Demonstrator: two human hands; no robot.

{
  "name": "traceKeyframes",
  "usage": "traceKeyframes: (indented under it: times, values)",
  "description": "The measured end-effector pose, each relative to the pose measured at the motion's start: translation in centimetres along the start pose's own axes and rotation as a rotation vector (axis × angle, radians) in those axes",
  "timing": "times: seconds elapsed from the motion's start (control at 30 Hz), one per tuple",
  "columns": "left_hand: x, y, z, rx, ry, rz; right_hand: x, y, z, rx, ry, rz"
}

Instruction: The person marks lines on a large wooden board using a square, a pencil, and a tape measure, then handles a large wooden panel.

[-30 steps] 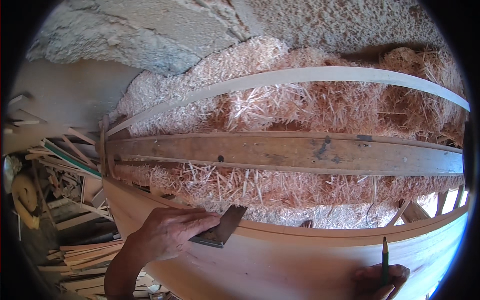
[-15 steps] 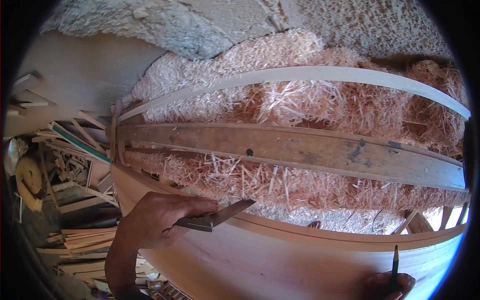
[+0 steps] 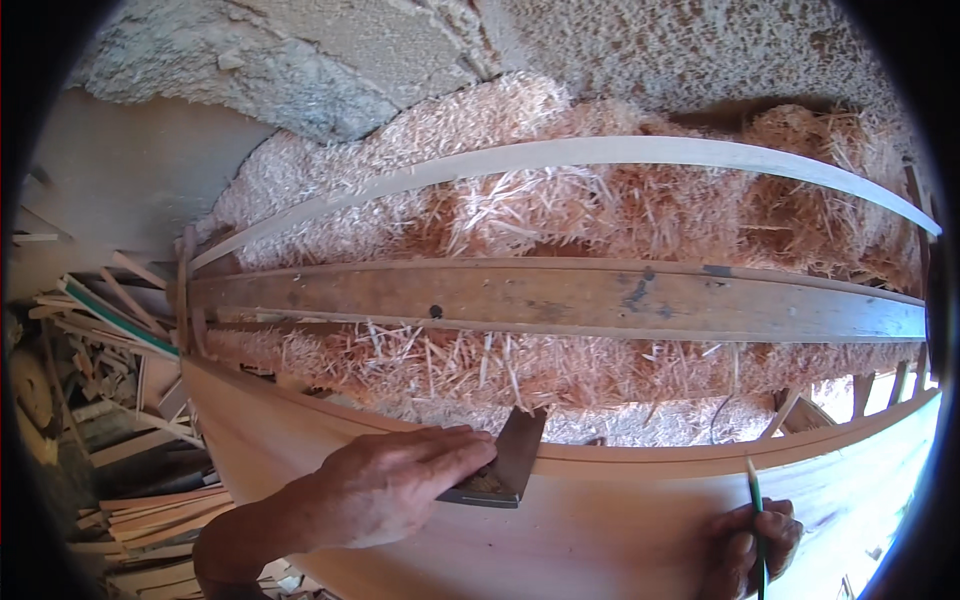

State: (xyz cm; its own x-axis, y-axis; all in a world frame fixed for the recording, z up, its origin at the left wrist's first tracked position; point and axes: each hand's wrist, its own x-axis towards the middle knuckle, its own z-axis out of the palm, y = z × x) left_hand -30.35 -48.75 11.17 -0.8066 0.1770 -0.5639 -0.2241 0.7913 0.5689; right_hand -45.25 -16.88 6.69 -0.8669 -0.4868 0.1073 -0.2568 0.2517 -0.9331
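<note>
Moved since the earlier frame: left hand (image 3: 385, 487) and try square (image 3: 518, 452), rightward along the board (image 3: 600, 525), blade swung to point more nearly up the frame; pencil (image 3: 754, 490) in right hand (image 3: 738, 548), tip brought up to the board's upper edge. Left hand, lower centre: clamped on the try square's stock. Right hand, lower right: closed around the pencil. Hands well apart.

Key relation: board directly beneath both hands, lower half of frame, long axis curving left to right; blade crossing its upper edge, pencil tip to the right, well apart from it. Left hand nearer the blade, right hand nearer the board's right end. Contact of tip with wood: cannot tell.

Count: two hands, one try square, one pencil, one board. Farther: one beam (image 3: 540, 300) across mid-frame; shavings (image 3: 510, 215) above and below it, uncountable; one pale strip (image 3: 600, 150) arching higher. Offcuts (image 3: 165, 525), lower left: many. Rough masonry (image 3: 300, 70), top.
</note>
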Motion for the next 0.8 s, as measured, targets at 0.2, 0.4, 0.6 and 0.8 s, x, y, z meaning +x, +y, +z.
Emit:
traceKeyframes:
  times: [0.2, 0.4, 0.6, 0.8]
  values:
    - [1.5, -0.2, 0.5, 0.078, 0.018, 0.165, 2.2, 0.5, 0.0, 0.122, -0.148, 0.023]
    - [1.9, 0.5, -0.4, 0.050, 0.004, 0.144, 9.0, 0.6, 3.3, 0.357, -0.319, 0.188]
    - [1.6, 0.5, 0.2, 0.032, 0.078, 0.100, 10.9, -0.4, 6.3, 0.515, -0.478, 0.334]
    - [1.6, 0.8, 0.3, 0.057, 0.109, 0.113, 11.5, -1.1, 7.4, 0.356, -0.607, 0.316]
